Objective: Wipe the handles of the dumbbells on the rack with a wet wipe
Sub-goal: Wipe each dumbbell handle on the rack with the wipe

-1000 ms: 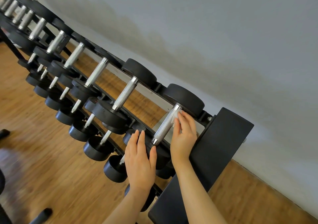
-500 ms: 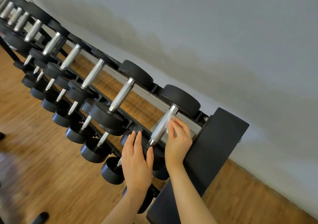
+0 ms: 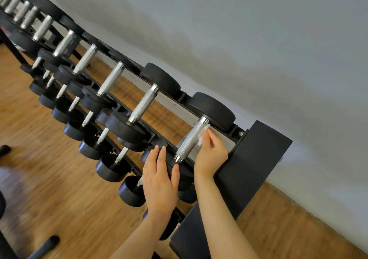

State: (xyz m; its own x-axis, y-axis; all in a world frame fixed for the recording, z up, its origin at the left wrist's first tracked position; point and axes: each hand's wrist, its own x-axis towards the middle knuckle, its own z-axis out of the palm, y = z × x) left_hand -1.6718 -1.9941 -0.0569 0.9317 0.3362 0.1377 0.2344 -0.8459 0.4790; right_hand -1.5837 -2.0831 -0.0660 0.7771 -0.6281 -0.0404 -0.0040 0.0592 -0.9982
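Two tiers of black dumbbells fill the long rack [image 3: 258,159] over a wood floor [image 3: 59,189]. On the end dumbbell's knurled handle [image 3: 192,139], the right hand [image 3: 212,153] pinches a white wet wipe [image 3: 202,137] against the handle's side. The left hand [image 3: 159,181], fingers straight, rests on its near weight head.

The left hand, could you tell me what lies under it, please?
Under the left hand sits the near black end weight of the dumbbell being wiped, its rim showing past the thumb. The palm hides most of that weight's face.
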